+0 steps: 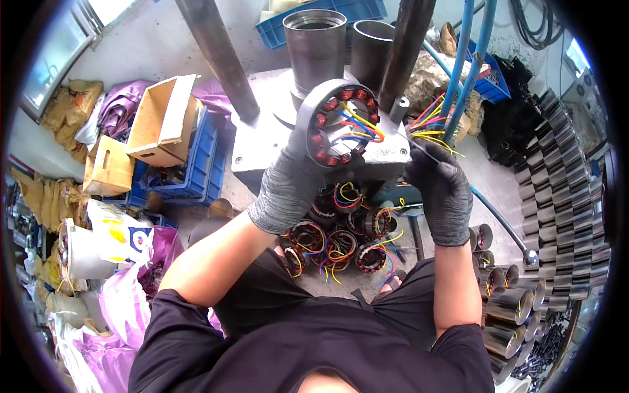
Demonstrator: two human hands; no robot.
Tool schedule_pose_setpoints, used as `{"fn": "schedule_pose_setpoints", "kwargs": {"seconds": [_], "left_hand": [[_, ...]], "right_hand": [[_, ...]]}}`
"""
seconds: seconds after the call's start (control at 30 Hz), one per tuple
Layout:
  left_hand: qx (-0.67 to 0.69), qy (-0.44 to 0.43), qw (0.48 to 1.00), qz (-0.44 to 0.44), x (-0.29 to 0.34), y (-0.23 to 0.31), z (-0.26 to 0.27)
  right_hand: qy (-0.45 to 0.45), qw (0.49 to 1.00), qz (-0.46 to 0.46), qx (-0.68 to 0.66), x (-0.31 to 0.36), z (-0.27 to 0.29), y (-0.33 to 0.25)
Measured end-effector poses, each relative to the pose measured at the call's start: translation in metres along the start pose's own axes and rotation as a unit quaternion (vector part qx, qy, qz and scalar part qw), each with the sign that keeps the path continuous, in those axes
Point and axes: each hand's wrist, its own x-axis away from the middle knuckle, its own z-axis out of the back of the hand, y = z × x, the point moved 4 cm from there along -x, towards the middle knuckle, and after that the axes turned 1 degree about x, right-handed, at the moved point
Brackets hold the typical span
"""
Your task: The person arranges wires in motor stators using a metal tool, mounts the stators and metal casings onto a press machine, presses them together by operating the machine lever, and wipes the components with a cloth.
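My left hand (295, 173), in a grey and black glove, grips a motor stator (305, 118) by its outer ring and holds it up above the press table. Dark red coils line its inside, and yellow, blue and red leads (364, 126) cross its opening. To the right, my gloved right hand (440, 190) is closed on a thin metal rod (414, 145), whose tip points up and left toward the stator without touching it. Below my hands, several more stators (341, 245) with coloured leads lie on the floor between my legs.
A steel cylinder (314, 56) stands on the light metal press table (252, 154) between two dark columns (219, 56). A long ball-ended lever (504, 226) slants down at right. Stacked metal tubes (557, 196) line the right side. Blue crates (203, 167) and cardboard boxes stand left.
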Motion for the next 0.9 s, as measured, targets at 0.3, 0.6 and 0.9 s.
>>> {"fn": "schedule_pose_setpoints", "kwargs": {"seconds": [0.3, 0.6, 0.9], "left_hand": [[0.464, -0.054, 0.88, 0.088, 0.006, -0.009, 0.001], [0.494, -0.028, 0.863, 0.104, 0.007, 0.004, -0.002], [0.482, -0.041, 0.868, 0.113, 0.006, 0.006, -0.003]], "right_hand": [[-0.08, 0.995, -0.02, -0.057, 0.013, -0.015, 0.008], [-0.117, 0.992, -0.026, -0.044, 0.02, -0.033, 0.02], [-0.123, 0.992, -0.021, -0.015, 0.018, -0.032, 0.022]]}}
